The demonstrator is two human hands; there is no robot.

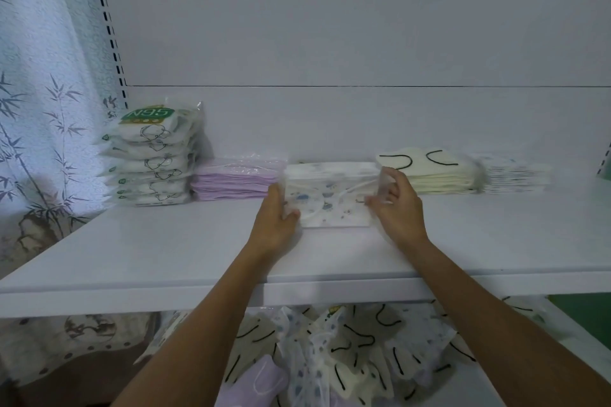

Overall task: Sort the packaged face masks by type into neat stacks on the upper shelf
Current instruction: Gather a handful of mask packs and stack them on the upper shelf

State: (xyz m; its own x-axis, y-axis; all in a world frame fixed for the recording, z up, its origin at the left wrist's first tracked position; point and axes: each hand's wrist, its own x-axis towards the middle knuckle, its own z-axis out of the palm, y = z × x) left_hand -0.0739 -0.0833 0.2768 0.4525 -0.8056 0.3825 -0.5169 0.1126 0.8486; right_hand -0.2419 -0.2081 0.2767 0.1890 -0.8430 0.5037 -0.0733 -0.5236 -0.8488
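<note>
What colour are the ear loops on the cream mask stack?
Black, on the cream stack, clearest in the head view.

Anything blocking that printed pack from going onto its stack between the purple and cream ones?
Nothing visible does. The left hand and right hand hold the printed pack right against the printed stack; the purple stack and cream stack only flank it.

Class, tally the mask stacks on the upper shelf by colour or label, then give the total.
N95 green-label stack: 1
Lilac stack: 1
Printed white stack: 1
Cream stack with black loops: 1
Blurred white stack, far right: 1
Total: 5
</note>
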